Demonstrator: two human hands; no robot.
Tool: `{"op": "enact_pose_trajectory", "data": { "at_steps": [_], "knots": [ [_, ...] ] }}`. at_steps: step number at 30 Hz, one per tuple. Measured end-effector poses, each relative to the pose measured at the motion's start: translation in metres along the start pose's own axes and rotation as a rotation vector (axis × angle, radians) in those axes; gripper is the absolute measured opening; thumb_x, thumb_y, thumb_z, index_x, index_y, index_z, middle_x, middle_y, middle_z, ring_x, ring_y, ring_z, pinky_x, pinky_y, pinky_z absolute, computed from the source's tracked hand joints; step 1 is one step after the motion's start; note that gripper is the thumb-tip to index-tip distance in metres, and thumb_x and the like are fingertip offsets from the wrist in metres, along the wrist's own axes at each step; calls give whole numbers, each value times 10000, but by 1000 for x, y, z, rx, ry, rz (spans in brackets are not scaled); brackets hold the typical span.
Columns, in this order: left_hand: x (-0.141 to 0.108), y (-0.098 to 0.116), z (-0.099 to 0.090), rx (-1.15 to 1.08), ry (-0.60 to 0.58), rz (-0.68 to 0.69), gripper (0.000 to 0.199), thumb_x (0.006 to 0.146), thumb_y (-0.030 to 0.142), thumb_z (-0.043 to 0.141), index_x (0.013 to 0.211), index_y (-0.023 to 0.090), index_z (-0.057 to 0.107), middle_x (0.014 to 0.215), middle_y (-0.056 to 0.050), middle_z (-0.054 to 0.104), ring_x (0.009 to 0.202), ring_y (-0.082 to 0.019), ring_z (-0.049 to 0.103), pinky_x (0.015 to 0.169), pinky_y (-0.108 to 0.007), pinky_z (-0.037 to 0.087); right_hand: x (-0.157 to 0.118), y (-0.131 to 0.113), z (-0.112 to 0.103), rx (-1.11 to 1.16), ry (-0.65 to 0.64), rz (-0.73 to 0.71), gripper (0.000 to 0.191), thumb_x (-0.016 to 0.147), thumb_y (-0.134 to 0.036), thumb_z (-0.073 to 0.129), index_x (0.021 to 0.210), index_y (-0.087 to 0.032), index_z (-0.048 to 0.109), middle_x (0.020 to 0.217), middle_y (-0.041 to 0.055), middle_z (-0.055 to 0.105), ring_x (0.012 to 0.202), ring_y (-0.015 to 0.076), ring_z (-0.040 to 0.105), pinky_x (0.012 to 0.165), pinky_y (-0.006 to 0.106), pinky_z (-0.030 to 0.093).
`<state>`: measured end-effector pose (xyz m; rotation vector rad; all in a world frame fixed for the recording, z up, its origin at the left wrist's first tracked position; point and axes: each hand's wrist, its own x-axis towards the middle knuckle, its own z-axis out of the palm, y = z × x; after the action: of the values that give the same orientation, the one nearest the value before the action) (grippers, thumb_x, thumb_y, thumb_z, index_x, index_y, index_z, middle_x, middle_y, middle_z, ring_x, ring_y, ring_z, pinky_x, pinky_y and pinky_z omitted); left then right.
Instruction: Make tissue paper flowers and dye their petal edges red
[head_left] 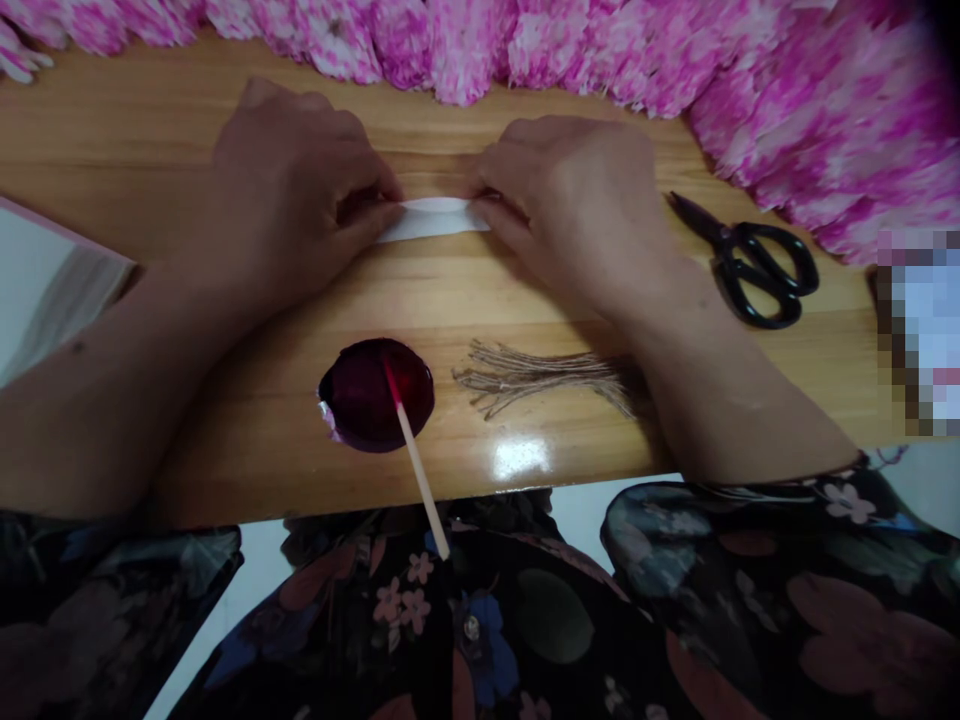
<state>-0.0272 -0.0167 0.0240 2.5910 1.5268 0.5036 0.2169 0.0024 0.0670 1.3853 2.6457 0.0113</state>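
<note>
A narrow white folded strip point(439, 218), perhaps paper or thin cloth, stretches between my hands just over the wooden table. My left hand point(300, 185) pinches one end between thumb and fingers. At the other end, my right hand point(562, 195) has the strip in a similar pinch. Below them stands a small round container of dark red liquid point(360, 395), with a wooden stick point(420, 475) leaning out of it, its dipped end stained red. To the right of that lies a bundle of thin brown twig-like wires point(544, 372), partly hidden by my right forearm.
Black-handled scissors point(750, 260) lie right of my right hand. Pink and white fluffy flowers point(465, 45) line the table's far side and right. A white stack of sheets point(52, 280) sits at left, a blurred-out object point(926, 335) at far right. The wooden table's point(247, 475) front edge is near my lap.
</note>
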Motion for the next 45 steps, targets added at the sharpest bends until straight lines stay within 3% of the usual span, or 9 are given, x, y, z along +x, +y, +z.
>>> {"op": "enact_pose_trajectory", "data": {
  "at_steps": [5, 12, 20, 24, 28, 31, 35, 39, 45],
  "knots": [
    [4, 2, 2, 33, -42, -66, 629, 1154, 590, 393, 1179, 154, 846, 1090, -90, 759, 1221, -305, 701, 1161, -553, 452, 2, 1, 2, 62, 66, -31, 424, 1163, -319, 396, 1406, -203, 723, 1472, 147, 754, 1278, 402, 740, 912, 493, 534],
    [4, 0, 2, 21, 8, -66, 491, 1103, 519, 507, 1147, 172, 852, 1098, -78, 777, 1175, -301, 741, 1114, -507, 529, 5, 3, 7, 226, 74, 37, 309, 1121, -332, 493, 1333, -287, 714, 1451, 95, 742, 1238, 341, 723, 911, 435, 480],
    [5, 3, 0, 68, -37, -91, 376, 1110, 418, 538, 1164, 183, 827, 1180, -86, 771, 1206, -289, 733, 1056, -475, 550, 10, 4, 15, 299, 163, 38, 301, 1055, -290, 497, 1164, -374, 765, 1324, 43, 775, 1182, 287, 715, 875, 418, 478],
    [6, 3, -1, 115, -70, -60, 427, 1139, 437, 477, 1162, 184, 820, 1186, -88, 758, 1242, -310, 717, 1061, -505, 537, 11, 4, 17, 162, 119, 20, 365, 1097, -288, 468, 1267, -295, 791, 1368, 98, 776, 1174, 333, 731, 886, 453, 468],
    [5, 4, -5, 135, -96, -58, 428, 1123, 394, 455, 1140, 200, 836, 1201, -58, 761, 1248, -317, 720, 1096, -562, 516, 11, 4, 18, 82, 164, 22, 328, 1119, -353, 503, 1250, -317, 802, 1315, 77, 803, 1056, 299, 725, 796, 422, 446],
    [5, 3, -6, 136, -101, -67, 404, 1104, 341, 483, 1119, 195, 859, 1212, -62, 781, 1212, -304, 734, 1093, -558, 519, 9, 2, 14, 86, 124, 51, 343, 1134, -354, 492, 1267, -276, 799, 1307, 108, 804, 1088, 307, 739, 825, 430, 464],
    [4, -3, -5, 80, -46, -12, 424, 1114, 389, 498, 1050, 202, 873, 1159, -56, 802, 1141, -278, 760, 1059, -521, 551, 8, 3, 9, 143, 71, 46, 393, 1128, -302, 435, 1276, -272, 798, 1361, 112, 791, 1157, 360, 728, 904, 469, 486],
    [2, -5, -6, -21, 33, 49, 452, 1100, 447, 514, 1045, 184, 878, 1112, -76, 808, 1120, -305, 780, 1053, -536, 564, 9, 3, 9, 199, 105, 49, 358, 1097, -305, 465, 1180, -343, 812, 1309, 68, 804, 1130, 326, 721, 909, 439, 500],
    [4, 1, -10, 60, -68, 11, 439, 1072, 431, 474, 1030, 183, 834, 1124, -47, 783, 1163, -264, 741, 1135, -512, 507, 6, -4, 2, 9, 22, 28, 416, 1163, -291, 395, 1371, -248, 753, 1449, 121, 761, 1206, 343, 759, 858, 434, 498]
  ]
}}
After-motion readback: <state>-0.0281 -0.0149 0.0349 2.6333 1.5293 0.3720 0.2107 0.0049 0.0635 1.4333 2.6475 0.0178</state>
